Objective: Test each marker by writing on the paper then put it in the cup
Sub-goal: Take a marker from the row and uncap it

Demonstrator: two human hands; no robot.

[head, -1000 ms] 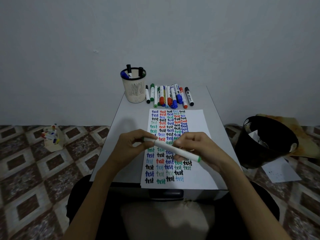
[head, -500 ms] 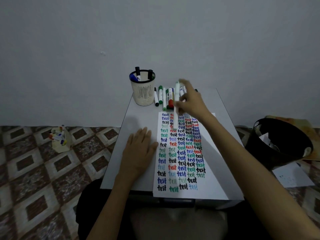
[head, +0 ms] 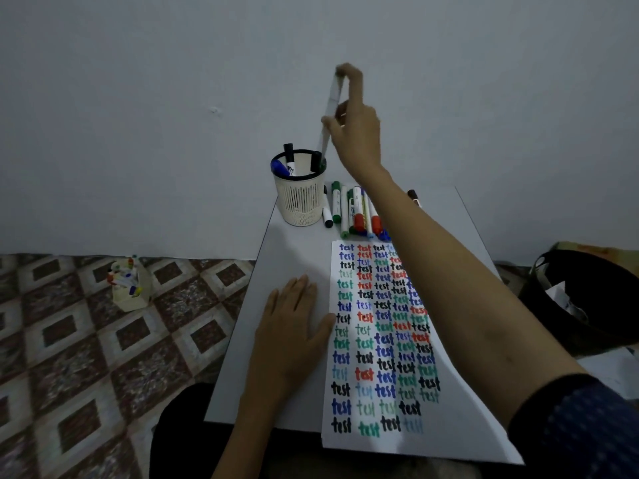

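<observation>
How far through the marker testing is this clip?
Done: the paper is full of "test" words, and a few markers stand in the cup. In hand: the right hand lowers a green marker into it. Left: the row of markers beside the cup.

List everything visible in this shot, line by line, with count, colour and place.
White slotted plastic cup: one, table's far left, markers inside.
White-barrelled marker: one, tip lowered into cup.
Loose markers: a row, green, red, blue and black caps, right of cup.
White paper sheet: one, covered with coloured "test" words.
Grey table: one.
Black bin: one, floor right.
Small marker holder: one, floor left.
Left hand: flat on table.
Right hand: holding marker.
</observation>
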